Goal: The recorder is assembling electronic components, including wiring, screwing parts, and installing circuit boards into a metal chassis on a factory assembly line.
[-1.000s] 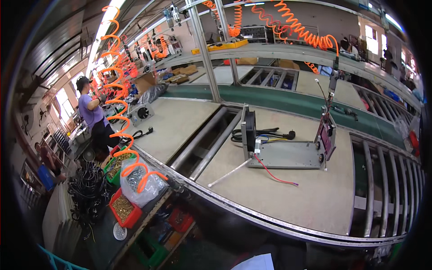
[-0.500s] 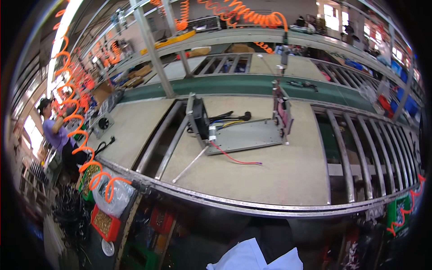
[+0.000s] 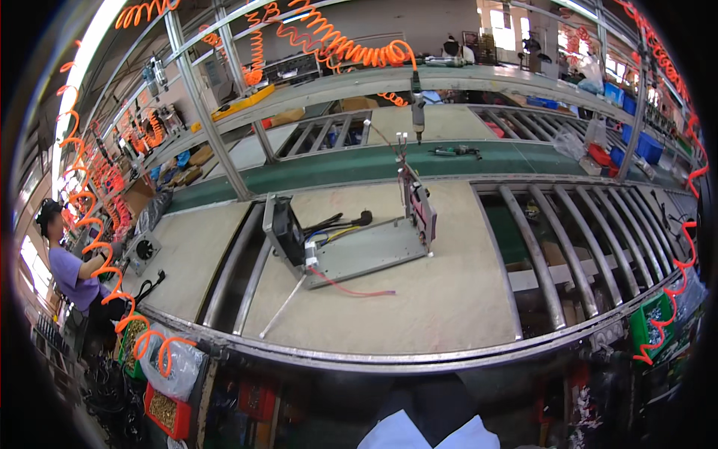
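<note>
Along the lower edge only pale blue cloth (image 3: 396,432) shows; neither of the hands is in view, so whether spread or pinching I cannot tell. Beyond, on the pale table (image 3: 419,322), sits the open metal chassis (image 3: 374,248), probably stiff and fairly light, best gripped by its bare base edges (image 3: 374,269), clear of the fan (image 3: 284,227) and fragile-looking red wires (image 3: 366,292). No writing is legible on it, nor on the driver (image 3: 417,114) hanging farther back.
</note>
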